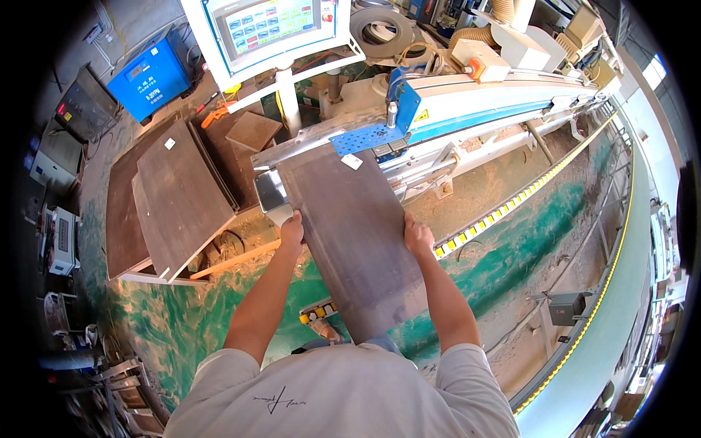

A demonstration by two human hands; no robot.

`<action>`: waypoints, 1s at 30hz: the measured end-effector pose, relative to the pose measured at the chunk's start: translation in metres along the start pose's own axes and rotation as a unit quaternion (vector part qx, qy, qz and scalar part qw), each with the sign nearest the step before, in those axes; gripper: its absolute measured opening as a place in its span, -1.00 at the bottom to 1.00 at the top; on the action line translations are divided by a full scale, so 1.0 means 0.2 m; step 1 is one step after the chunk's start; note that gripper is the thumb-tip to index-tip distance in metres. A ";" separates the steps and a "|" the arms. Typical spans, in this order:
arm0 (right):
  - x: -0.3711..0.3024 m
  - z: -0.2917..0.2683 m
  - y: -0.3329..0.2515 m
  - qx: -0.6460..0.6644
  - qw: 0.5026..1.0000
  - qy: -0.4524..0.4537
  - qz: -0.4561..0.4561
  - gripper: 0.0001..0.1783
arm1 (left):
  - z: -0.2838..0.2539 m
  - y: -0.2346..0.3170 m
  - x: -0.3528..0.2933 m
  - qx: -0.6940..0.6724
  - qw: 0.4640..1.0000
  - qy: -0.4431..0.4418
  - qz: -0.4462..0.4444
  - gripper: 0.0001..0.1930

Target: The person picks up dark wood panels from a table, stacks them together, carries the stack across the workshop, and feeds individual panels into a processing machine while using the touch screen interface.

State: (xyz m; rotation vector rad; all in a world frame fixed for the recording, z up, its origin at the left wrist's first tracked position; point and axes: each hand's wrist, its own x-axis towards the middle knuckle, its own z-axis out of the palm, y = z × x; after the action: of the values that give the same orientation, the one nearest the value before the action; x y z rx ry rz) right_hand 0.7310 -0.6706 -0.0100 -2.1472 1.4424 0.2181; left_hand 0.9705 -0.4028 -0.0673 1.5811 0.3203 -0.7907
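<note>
Dark brown board (359, 244), far end at the blue perforated plate (358, 139); skew risk.
My left hand (292, 229) and right hand (418, 234) are well apart, clamped on its opposite long edges. Uneven push could yaw it against the plate; a slack grip could drop the near end, by my waist.

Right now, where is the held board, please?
In the head view, the board is central, between the left hand and right hand, its far end by the blue plate.
</note>
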 end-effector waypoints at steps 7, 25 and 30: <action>-0.01 0.00 0.01 0.005 1.000 0.008 0.001 0.01 | -0.01 0.00 0.00 0.011 1.000 -0.018 0.014 -0.50; 0.00 0.00 0.02 0.013 1.000 0.006 0.008 0.04 | 0.01 -0.02 0.01 0.003 1.000 -0.001 0.019 -0.45; 0.00 0.00 0.01 0.008 1.000 0.001 0.016 0.03 | 0.00 -0.04 0.04 0.000 1.000 0.000 0.029 -0.46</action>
State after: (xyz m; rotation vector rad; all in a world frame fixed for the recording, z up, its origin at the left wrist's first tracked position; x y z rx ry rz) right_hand 0.7283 -0.6708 -0.0113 -2.1134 1.4747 0.2150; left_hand 0.9707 -0.4038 -0.0787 1.5832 0.2729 -0.7467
